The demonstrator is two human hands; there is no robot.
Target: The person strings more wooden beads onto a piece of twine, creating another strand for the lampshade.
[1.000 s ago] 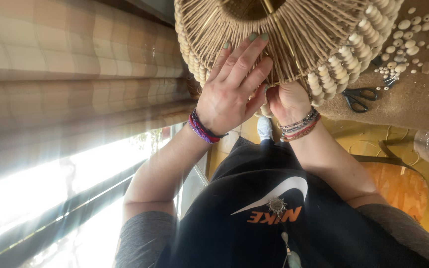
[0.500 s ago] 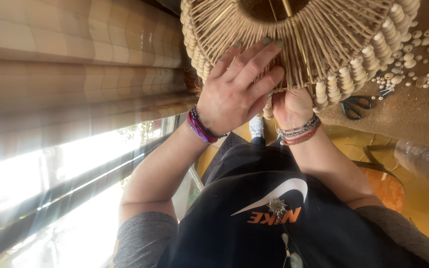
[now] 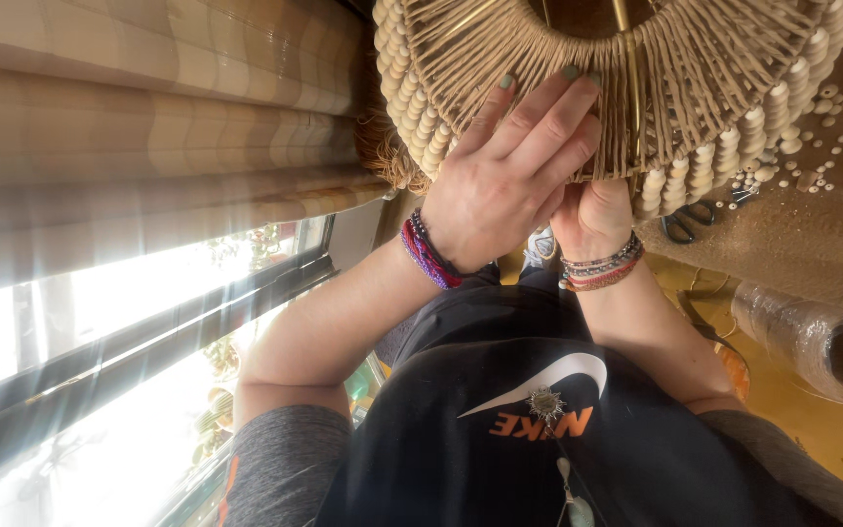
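A round woven shade [image 3: 704, 88] of tan cord, with rows of pale wooden beads along its rim, fills the top of the view. My left hand [image 3: 504, 185], wearing purple bracelets, lies flat against the shade's outer wall with its fingers pointing up. My right hand [image 3: 592, 217], wearing beaded bracelets, is tucked just behind it and closed on the shade's lower rim. The right hand's fingers are hidden behind the cords and the left hand.
Black-handled scissors [image 3: 683, 222] and several loose pale beads [image 3: 831, 161] lie on the brown surface at the right. A clear plastic roll [image 3: 812, 337] rests lower right. Striped blinds [image 3: 148, 146] and a bright window [image 3: 100, 371] fill the left.
The shade and both hands sit a little further right and higher in the view. My left hand's fingers have crept slightly up the cords. Both hands keep their hold.
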